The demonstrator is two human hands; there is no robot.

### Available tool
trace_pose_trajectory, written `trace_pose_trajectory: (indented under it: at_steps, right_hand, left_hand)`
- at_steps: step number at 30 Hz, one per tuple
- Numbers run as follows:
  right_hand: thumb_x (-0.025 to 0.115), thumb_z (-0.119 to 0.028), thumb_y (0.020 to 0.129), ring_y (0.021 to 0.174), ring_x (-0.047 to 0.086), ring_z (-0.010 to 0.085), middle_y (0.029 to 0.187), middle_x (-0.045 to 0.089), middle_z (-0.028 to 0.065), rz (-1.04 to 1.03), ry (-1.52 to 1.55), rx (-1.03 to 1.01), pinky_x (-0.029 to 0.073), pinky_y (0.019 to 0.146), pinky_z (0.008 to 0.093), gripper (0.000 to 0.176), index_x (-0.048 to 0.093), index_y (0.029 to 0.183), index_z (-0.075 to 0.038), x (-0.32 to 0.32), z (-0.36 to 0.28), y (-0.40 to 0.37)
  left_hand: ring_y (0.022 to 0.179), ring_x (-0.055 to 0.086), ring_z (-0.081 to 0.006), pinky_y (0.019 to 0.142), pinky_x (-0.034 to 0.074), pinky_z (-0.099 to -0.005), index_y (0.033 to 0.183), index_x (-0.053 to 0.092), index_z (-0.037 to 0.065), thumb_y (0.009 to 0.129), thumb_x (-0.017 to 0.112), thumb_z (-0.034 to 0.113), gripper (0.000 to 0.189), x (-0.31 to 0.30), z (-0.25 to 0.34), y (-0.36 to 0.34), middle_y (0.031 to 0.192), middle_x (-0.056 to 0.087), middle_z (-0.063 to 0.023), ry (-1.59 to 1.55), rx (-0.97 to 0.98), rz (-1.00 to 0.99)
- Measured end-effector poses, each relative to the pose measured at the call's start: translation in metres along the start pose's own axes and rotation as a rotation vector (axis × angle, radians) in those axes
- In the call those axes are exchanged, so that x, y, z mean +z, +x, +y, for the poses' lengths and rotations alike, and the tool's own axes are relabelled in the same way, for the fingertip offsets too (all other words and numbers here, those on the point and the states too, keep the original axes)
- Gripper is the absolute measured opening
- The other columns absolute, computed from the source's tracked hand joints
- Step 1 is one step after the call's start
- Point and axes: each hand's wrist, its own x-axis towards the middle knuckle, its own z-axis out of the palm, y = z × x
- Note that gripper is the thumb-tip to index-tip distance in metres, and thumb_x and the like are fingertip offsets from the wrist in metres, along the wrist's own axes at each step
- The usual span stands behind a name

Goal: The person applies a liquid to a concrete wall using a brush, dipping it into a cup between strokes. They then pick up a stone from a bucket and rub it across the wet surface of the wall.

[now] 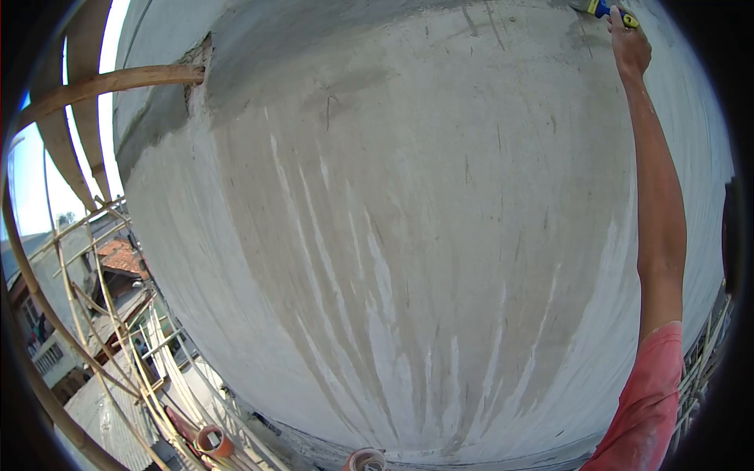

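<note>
"Brush (pixel 602 9) right up at the top edge of the view, over on the right, and you've got it in your right hand (pixel 631 49)!"

"How's your grip on it?"

"Pinched, fingers closed around the blue and yellow handle, with the yellow end poking out on the right and the bristles pointing left. The head is right by the wall (pixel 440 196), but I can't tell whether it's touching. Your arm reaches nearly straight up, with the red sleeve (pixel 646 400) down at the lower right."

"And your left hand?"

"Out of view, so I can't tell you how that grip stands. Look at the wall, though: a broad darker area across the middle, pale streaks running down through it, and dark grey along the upper left."

"What's beside you on the left?"

"One wooden pole (pixel 118 81) meets the wall at a rough, broken hole (pixel 199 61). Below it you've got bamboo scaffolding (pixel 100 294), tiled roofing (pixel 122 257) beyond it, and an orange-brown bucket (pixel 214 442) low down among the poles. Another container (pixel 366 460) sits at the bottom edge, near the foot of the wall, partly cut off."
</note>
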Motion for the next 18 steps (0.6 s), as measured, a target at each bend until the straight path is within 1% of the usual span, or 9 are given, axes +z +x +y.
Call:
trace_pose_trajectory:
  at_steps: [1, 3, 4, 6, 8, 9, 11, 15, 18]
  right_hand:
    - [0.055, -0.026, 0.086, 0.064, 0.065, 0.0302, 0.077, 0.067, 0.0165, 0.126, -0.384, -0.121, 0.051, 0.054, 0.0409, 0.018, 0.065, 0.09, -0.01, -0.003, 0.001, -0.001]
    - [0.055, -0.026, 0.086, 0.069, 0.064, 0.0318, 0.079, 0.066, 0.0164, -0.003, -0.454, -0.149, 0.05, 0.058, 0.0426, 0.018, 0.064, 0.09, -0.011, 0.007, -0.017, -0.015]
    - [0.054, -0.026, 0.086, 0.074, 0.063, 0.0335, 0.081, 0.065, 0.0163, -0.136, -0.504, -0.152, 0.049, 0.063, 0.0444, 0.018, 0.064, 0.09, -0.012, 0.016, -0.034, -0.027]
    - [0.054, -0.021, 0.083, 0.068, 0.062, 0.0322, 0.078, 0.063, 0.0129, -0.158, -0.311, -0.52, 0.048, 0.059, 0.0437, 0.012, 0.058, 0.085, -0.01, 0.046, -0.066, -0.054]
    - [0.057, -0.021, 0.08, 0.07, 0.062, 0.0303, 0.078, 0.062, 0.0118, -0.27, -0.123, -0.468, 0.048, 0.06, 0.0423, 0.012, 0.055, 0.081, -0.009, 0.075, -0.123, -0.093]
    - [0.059, -0.025, 0.081, 0.072, 0.063, 0.031, 0.078, 0.064, 0.0124, -0.278, -0.082, -0.602, 0.049, 0.063, 0.0432, 0.017, 0.06, 0.084, -0.009, 0.09, -0.147, -0.107]
    - [0.059, -0.025, 0.087, 0.062, 0.062, 0.0193, 0.073, 0.063, 0.0025, -0.375, -0.092, -0.724, 0.047, 0.061, 0.0327, 0.013, 0.058, 0.091, -0.013, 0.104, -0.199, -0.151]
    - [0.06, -0.022, 0.084, 0.071, 0.064, 0.0226, 0.073, 0.065, 0.0053, -0.532, 0.276, -0.494, 0.048, 0.063, 0.0385, 0.009, 0.063, 0.087, -0.014, 0.108, -0.256, -0.177]
    - [0.059, -0.028, 0.088, 0.068, 0.064, 0.0194, 0.073, 0.067, 0.0067, -0.571, 0.381, -0.107, 0.048, 0.06, 0.0315, 0.019, 0.064, 0.088, -0.01, 0.092, -0.24, -0.16]
  left_hand:
    - [0.079, 0.059, -0.0193, 0.072, 0.049, -0.0344, 0.111, 0.053, 0.005, 0.068, 0.08, 0.012, 0.051, -0.006, -0.015, -0.002, 0.091, 0.061, -0.0086, -0.177, -0.153, -0.054]
    - [0.077, 0.059, -0.0185, 0.07, 0.049, -0.0345, 0.11, 0.052, 0.005, 0.069, 0.079, 0.01, 0.05, -0.016, -0.033, -0.005, 0.089, 0.061, -0.0087, -0.313, -0.354, -0.07]
    - [0.077, 0.059, -0.0184, 0.07, 0.049, -0.0346, 0.11, 0.052, 0.005, 0.07, 0.079, 0.01, 0.049, -0.017, -0.031, -0.003, 0.089, 0.061, -0.0087, -0.214, -0.314, -0.045]
    - [0.076, 0.059, -0.0183, 0.07, 0.049, -0.0349, 0.109, 0.052, 0.005, 0.07, 0.078, 0.01, 0.048, -0.021, -0.026, -0.001, 0.088, 0.061, -0.0087, -0.094, -0.242, -0.023]
    - [0.075, 0.059, -0.0182, 0.069, 0.049, -0.0351, 0.109, 0.052, 0.005, 0.071, 0.078, 0.01, 0.046, -0.023, -0.025, 0.005, 0.088, 0.061, -0.0086, -0.044, -0.2, -0.026]
    - [0.075, 0.059, -0.0182, 0.069, 0.049, -0.0352, 0.108, 0.052, 0.005, 0.072, 0.077, 0.011, 0.045, -0.023, -0.026, 0.008, 0.087, 0.061, -0.0086, -0.031, -0.186, -0.03]
    - [0.074, 0.058, -0.0181, 0.069, 0.05, -0.0354, 0.108, 0.052, 0.004, 0.072, 0.077, 0.011, 0.044, -0.024, -0.031, 0.013, 0.087, 0.06, -0.0085, -0.01, -0.162, -0.042]
    - [0.073, 0.058, -0.0179, 0.068, 0.05, -0.0359, 0.107, 0.052, 0.004, 0.074, 0.076, 0.011, 0.041, -0.024, -0.04, 0.022, 0.086, 0.06, -0.0084, 0.011, -0.138, -0.084]
    - [0.072, 0.058, -0.0177, 0.067, 0.05, -0.0363, 0.106, 0.052, 0.004, 0.075, 0.075, 0.012, 0.039, -0.024, -0.051, 0.026, 0.085, 0.06, -0.0083, 0.032, -0.112, -0.101]
